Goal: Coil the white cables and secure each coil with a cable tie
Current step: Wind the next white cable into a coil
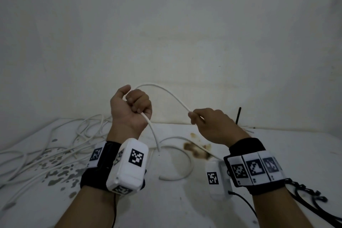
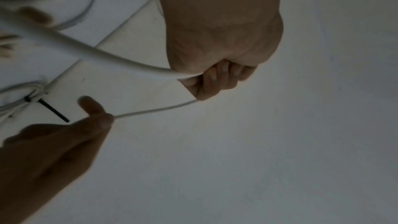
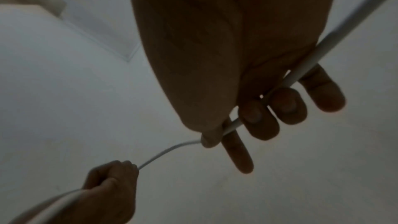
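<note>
A white surface (image 1: 277, 153) runs up to a plain pale wall (image 1: 166, 24). On the surface, left of the raised left hand, lies a loose tangle of white cables (image 1: 55, 146), spread over grey flecks of worn paint. Below and between the two hands a brown stain (image 1: 192, 147) marks the surface, and a cable loop (image 1: 183, 164) curves around just beside it. Behind the right hand a black cable tie (image 1: 238, 115) stands up against the wall; the left wrist view shows it cinched round a bundled white coil (image 2: 23, 91) at the surface's far edge. Both wrists wear black straps with white marker blocks, and dark cords trail off near the right forearm.

The left hand (image 1: 132, 109) is raised above the surface, closed into a fist around the white cable (image 1: 166, 92). The cable leaves the top of the fist, arcs up and over to the right hand, and a second stretch drops from the bottom of the fist down towards the stain.

The right hand (image 1: 212, 126) is held at about the same height, well apart from the left. Its thumb and forefinger pinch the cable, which then runs back across the palm under the loosely curled remaining fingers (image 3: 286, 106) in the right wrist view.
</note>
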A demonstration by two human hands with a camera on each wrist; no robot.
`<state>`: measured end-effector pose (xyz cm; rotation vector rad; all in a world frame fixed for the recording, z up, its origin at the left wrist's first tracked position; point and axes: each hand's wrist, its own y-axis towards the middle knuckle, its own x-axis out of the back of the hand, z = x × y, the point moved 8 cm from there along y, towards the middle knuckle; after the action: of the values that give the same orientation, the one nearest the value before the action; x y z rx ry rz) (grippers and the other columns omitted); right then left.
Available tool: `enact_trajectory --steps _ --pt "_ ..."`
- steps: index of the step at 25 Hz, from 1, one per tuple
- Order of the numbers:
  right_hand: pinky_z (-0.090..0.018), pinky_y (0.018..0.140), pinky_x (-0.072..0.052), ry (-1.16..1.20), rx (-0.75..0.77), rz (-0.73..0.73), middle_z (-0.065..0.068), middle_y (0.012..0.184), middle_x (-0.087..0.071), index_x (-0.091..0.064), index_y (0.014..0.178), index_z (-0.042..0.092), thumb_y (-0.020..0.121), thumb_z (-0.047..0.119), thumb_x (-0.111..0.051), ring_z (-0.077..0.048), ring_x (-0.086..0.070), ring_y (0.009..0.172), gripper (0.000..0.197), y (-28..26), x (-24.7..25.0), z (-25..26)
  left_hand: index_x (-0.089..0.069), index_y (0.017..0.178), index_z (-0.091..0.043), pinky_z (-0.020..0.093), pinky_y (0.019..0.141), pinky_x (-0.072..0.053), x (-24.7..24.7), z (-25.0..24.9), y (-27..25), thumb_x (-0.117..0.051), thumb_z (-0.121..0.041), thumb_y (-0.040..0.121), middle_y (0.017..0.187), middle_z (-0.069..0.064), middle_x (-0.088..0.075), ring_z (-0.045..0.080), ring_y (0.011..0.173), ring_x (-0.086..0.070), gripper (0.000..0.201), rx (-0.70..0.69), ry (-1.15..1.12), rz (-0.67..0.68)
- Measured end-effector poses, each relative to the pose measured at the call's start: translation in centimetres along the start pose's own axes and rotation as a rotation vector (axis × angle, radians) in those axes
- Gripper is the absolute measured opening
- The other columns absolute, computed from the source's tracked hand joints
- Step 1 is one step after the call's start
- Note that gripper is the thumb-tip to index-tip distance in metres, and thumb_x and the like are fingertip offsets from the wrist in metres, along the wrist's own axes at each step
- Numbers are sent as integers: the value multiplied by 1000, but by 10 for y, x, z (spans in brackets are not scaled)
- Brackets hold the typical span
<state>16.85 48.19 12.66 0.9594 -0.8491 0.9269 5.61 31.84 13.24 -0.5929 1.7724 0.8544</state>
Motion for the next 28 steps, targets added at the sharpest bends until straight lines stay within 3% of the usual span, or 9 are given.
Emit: enact_trajectory --steps 2,5,10,13,16,19,22,25,28 --pt "-41 87 -53 -25 -62 29 1 96 -70 -67 93 23 103 57 -30 -25 -64 89 51 -1 -6 -7 -41 58 -12 21 29 -21 11 -9 2 -46 -13 79 48 -3 -36 11 31 -25 22 -68 -134 -52" --pt "-36 74 -53 58 -96 -120 -4 79 -68 -65 82 13 102 57 -34 -28 -63 78 57 1 -7 -5 -51 65 -6 20 30 -24 14 -14 5 -36 -6 74 50 -2 -37 11 32 -30 17 -107 -164 -57" --pt "-27 50 -37 690 -322 -373 -1 61 -49 -64 85 5 105 44 -40 -18 -45 54 49 -1 5 -33 -68 95 -14 18 38 -27 17 -12 5 -36 -19 96 63 -6 -47 8 41 -39 32 -37 996 -262" --pt "-23 42 -27 960 -408 -388 0 60 -36 -61 85 10 105 39 -43 -15 -29 48 40 -4 6 -46 -70 90 -15 24 53 -39 31 -25 0 -43 -42 101 76 2 -61 15 56 -53 40 -18 1699 -434" --pt "-22 40 -25 1060 -398 -485 -1 57 -31 -57 82 11 105 38 -44 -15 -27 44 38 -6 17 -50 -67 77 -13 28 62 -41 56 -26 -6 -36 -73 90 73 1 -62 16 63 -55 68 177 1997 -431" --pt "-21 38 -24 1146 -422 -563 -1 54 -30 -57 84 10 105 37 -44 -11 -26 38 37 -10 25 -61 -44 58 -23 23 47 -27 65 -15 -7 -40 -81 83 54 -7 -39 10 47 -32 63 320 1628 -316" --pt "-20 40 -24 1040 -414 -482 1 56 -33 -62 87 9 104 40 -46 -13 -28 43 39 -10 23 -64 -37 52 -25 22 32 -11 51 -17 5 -58 -41 87 45 -9 -25 6 36 -12 44 188 784 -219" --pt "-18 40 -24 673 -286 -164 11 62 -39 -70 89 11 102 47 -47 -11 -32 46 45 -5 6 -43 -32 48 -17 21 29 -14 38 -47 10 -51 -1 71 39 -5 -24 7 38 -8 34 -120 39 -106" --pt "-20 52 -35 175 -169 176 8 83 -60 -69 84 26 101 54 -42 -7 -49 60 42 -10 -24 -16 -32 51 -15 22 30 -17 39 -75 2 -37 4 69 41 -2 -25 11 31 -19 27 -374 -260 -56"
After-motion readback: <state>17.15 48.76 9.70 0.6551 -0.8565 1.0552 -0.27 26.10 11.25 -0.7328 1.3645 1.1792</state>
